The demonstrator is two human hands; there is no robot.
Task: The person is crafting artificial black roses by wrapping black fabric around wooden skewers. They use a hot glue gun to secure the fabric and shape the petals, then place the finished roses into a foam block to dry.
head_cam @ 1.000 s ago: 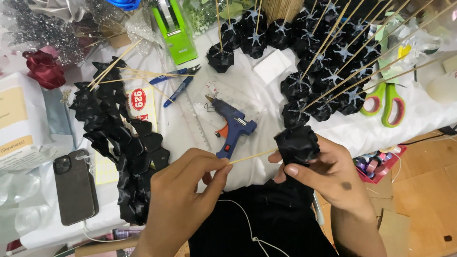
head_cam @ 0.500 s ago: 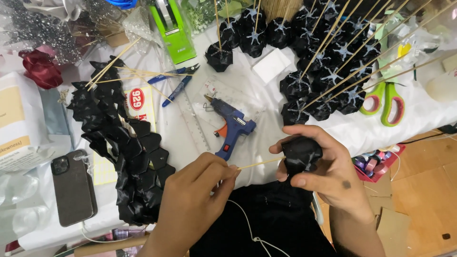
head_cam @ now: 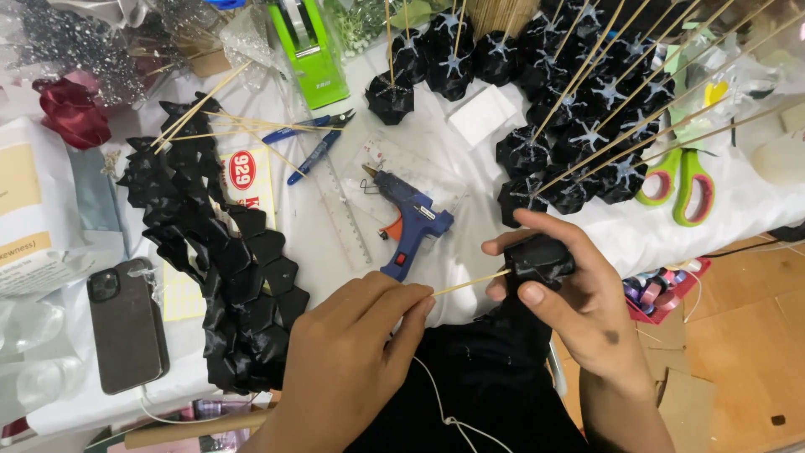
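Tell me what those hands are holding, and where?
The left hand pinches the thin wooden skewer at its free end; the right hand cups the black ribbon flower on its tip.

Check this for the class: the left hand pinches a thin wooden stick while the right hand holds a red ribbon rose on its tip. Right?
Not quite. In the head view the right hand holds a black ribbon rose, not red; the left hand does pinch the wooden stick.

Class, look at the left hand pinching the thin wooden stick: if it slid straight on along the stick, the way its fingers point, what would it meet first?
Most likely the black ribbon flower on the stick's far end, held by the right hand. The left hand points up and to the right along the stick, with nothing else showing between.
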